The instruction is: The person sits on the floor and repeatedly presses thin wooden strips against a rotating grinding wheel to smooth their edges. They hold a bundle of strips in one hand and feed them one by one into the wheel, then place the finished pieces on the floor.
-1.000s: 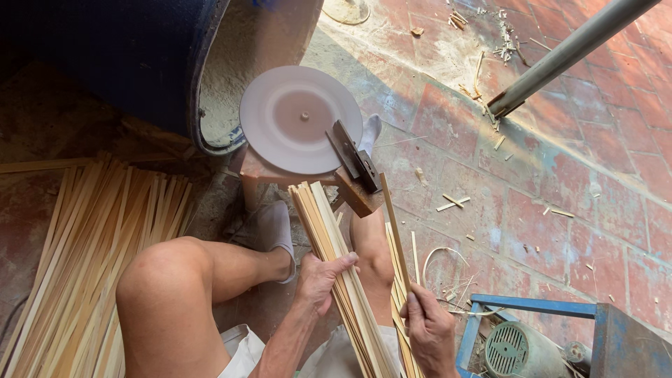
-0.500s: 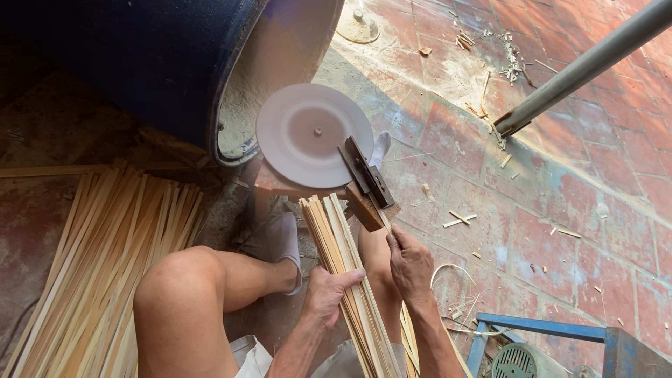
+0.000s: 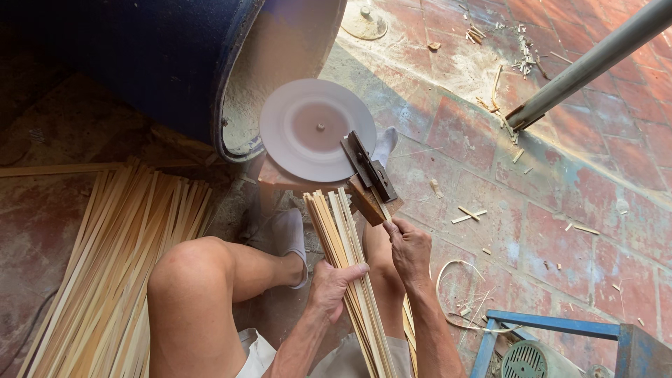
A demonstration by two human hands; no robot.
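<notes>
Your left hand (image 3: 334, 281) closes its fingers around the bundle of bamboo strips (image 3: 344, 259) lying along your leg, while your right hand (image 3: 409, 246) pinches one strip just below the cleaver (image 3: 369, 173) beside the grey disc (image 3: 315, 129).

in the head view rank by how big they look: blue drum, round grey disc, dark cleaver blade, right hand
1. blue drum, largest by far, partly cut off by the frame.
2. round grey disc.
3. right hand and dark cleaver blade look alike; the hand is nearer the camera, so unranked.

Bundle of pale bamboo strips (image 3: 348, 266) slanting lengthwise between the knees
</notes>
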